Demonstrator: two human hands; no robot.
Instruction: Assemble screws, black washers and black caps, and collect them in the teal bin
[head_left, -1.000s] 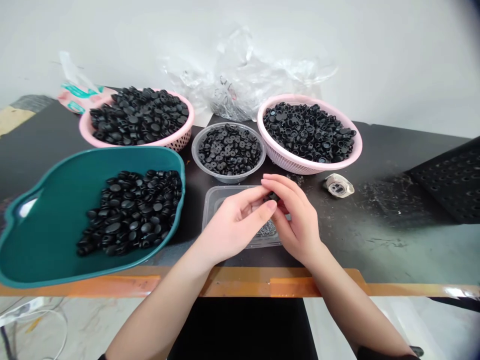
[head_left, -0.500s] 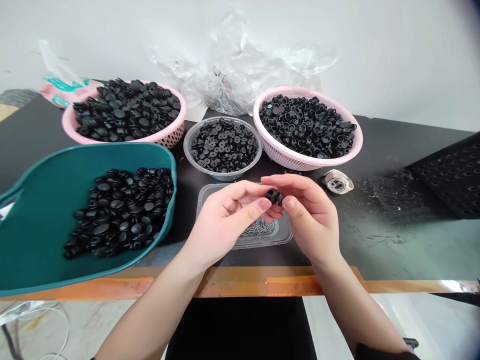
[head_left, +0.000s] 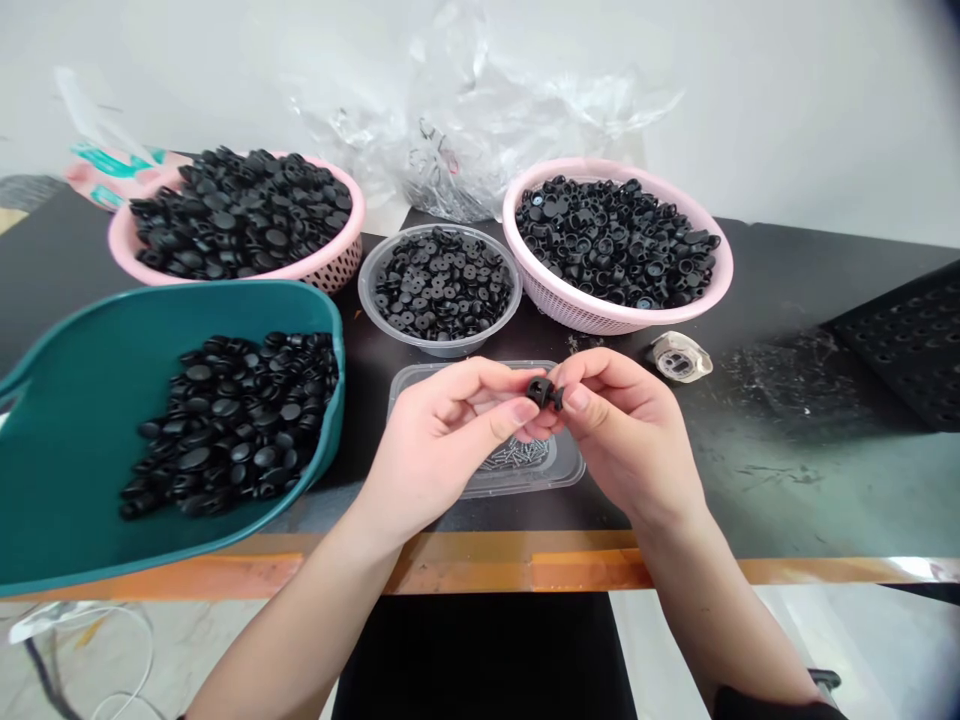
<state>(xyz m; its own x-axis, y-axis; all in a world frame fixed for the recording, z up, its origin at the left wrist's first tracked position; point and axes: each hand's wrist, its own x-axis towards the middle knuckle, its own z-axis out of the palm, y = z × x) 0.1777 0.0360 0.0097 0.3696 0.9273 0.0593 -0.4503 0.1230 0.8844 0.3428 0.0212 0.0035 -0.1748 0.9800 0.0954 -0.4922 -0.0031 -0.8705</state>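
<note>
My left hand pinches the rounded body of a small black plastic cord lock, with a hole showing in its side. Against its right end, my right hand grips the cord lock's plunger between thumb and fingers. The two pieces are in line and touch or nearly touch; fingers hide part of both. Below the hands lies a clear plastic container with small metal springs in it, partly covered by my hands.
A teal scoop-shaped basket at left holds black cord locks. Behind are two pink baskets and a clear bowl of black parts. Clear plastic bags lean on the wall. A taped round object and a black perforated bin are at right.
The plunger in my right hand now shows in line with the body, a narrow neck visible between them. My right hand has turned slightly, and the view has shifted a little.
</note>
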